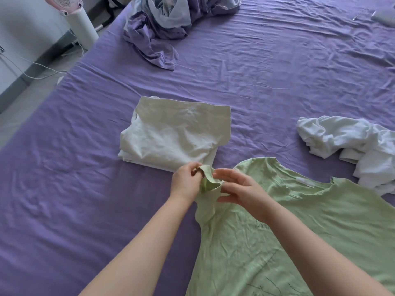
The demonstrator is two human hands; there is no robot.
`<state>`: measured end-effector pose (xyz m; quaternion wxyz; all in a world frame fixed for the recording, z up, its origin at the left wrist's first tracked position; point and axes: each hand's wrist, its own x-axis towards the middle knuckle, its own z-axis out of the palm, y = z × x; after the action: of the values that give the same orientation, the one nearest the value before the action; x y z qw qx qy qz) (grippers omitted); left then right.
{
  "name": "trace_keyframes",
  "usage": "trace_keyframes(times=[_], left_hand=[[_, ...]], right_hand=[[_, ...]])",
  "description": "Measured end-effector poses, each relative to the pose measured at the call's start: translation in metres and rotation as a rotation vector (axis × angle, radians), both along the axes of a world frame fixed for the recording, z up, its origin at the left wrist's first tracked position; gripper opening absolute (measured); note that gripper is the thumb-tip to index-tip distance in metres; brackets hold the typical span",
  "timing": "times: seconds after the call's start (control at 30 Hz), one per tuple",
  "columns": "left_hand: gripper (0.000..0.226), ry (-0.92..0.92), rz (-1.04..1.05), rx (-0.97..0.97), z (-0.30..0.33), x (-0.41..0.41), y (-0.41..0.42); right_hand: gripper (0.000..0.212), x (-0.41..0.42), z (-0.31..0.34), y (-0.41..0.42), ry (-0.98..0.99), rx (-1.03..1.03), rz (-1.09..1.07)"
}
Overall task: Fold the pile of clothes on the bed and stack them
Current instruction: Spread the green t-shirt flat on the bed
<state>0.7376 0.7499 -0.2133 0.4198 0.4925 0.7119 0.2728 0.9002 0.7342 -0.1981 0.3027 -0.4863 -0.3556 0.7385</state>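
Pinching the bunched end of a sleeve (208, 181), the left hand (185, 182) curls its fingers round the soft, rumpled cuff, while the right hand (240, 192) meets it from the other side, thumb and fingertips closed on the same fold of cloth; the sleeve belongs to a pale green T-shirt (299, 227) of thin, creased jersey that lies flat on the bed (64, 189), its wavy-edged neckline toward one o'clock and its long axis running from there down to about six o'clock; dark handwriting-style lettering crosses the chest, too broken by creases to read, and a small white label sits inside the collar, blank as far as can be told; at eleven o'clock from the hands, just beside them, rests a folded stack of cream and white garments (175, 133), roughly rectangular; at three o'clock, well apart, lies a crumpled white garment (350, 142); far off at twelve o'clock a heap of lilac and grey-blue cloth (168, 22) sprawls over the wrinkled purple sheet.
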Motion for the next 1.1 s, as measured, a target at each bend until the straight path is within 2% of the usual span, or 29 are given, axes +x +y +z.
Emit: trace_keyframes(times=[0.07, 0.2, 0.3, 0.4, 0.47, 0.53, 0.57, 0.63, 0.7, 0.8, 0.9, 1.0, 1.1], left_hand=[[0.020, -0.245, 0.121, -0.032, 0.008, -0.008, 0.009], [0.027, -0.424, 0.118, -0.104, 0.025, -0.023, 0.025], [0.035, -0.497, 0.194, -0.121, 0.029, -0.031, 0.034], [0.027, -0.307, 0.107, -0.077, 0.026, -0.034, 0.037], [0.023, -0.030, -0.075, -0.035, 0.018, -0.033, 0.035], [0.016, 0.202, -0.162, 0.059, 0.010, -0.034, 0.035], [0.013, 0.267, -0.161, 0.092, 0.009, -0.034, 0.036], [0.015, 0.370, -0.126, 0.127, 0.007, -0.039, 0.040], [0.017, 0.341, -0.091, 0.120, 0.004, -0.045, 0.045], [0.011, 0.117, -0.029, 0.055, 0.007, -0.046, 0.046], [0.007, 0.098, 0.014, 0.142, 0.007, -0.045, 0.046], [0.007, 0.206, 0.032, 0.235, 0.003, -0.046, 0.046], [0.018, 0.507, -0.058, 0.194, -0.006, -0.049, 0.042]], right_hand=[[0.038, -0.008, -0.004, 0.004, -0.183, 0.085, 0.044], [0.037, -0.001, -0.023, 0.028, -0.835, 0.440, 0.021], [0.041, 0.015, -0.041, 0.049, -1.057, 0.525, 0.246], [0.045, 0.022, -0.052, 0.062, -1.228, 0.507, 0.513], [0.046, 0.022, -0.060, 0.066, -1.334, 0.530, 0.636], [0.038, 0.021, -0.064, 0.067, -1.430, 0.551, 0.652], [0.033, 0.022, -0.066, 0.068, -1.440, 0.543, 0.585], [0.024, 0.026, -0.067, 0.068, -1.315, 0.437, 0.297], [0.019, 0.035, -0.069, 0.069, -1.143, 0.316, 0.034], [0.016, 0.041, -0.072, 0.069, -1.089, 0.309, 0.030], [0.014, 0.032, -0.079, 0.070, -1.128, 0.378, 0.061], [0.019, 0.022, -0.084, 0.067, -1.203, 0.497, -0.026], [0.040, 0.021, -0.084, 0.049, -1.227, 0.570, -0.128]])
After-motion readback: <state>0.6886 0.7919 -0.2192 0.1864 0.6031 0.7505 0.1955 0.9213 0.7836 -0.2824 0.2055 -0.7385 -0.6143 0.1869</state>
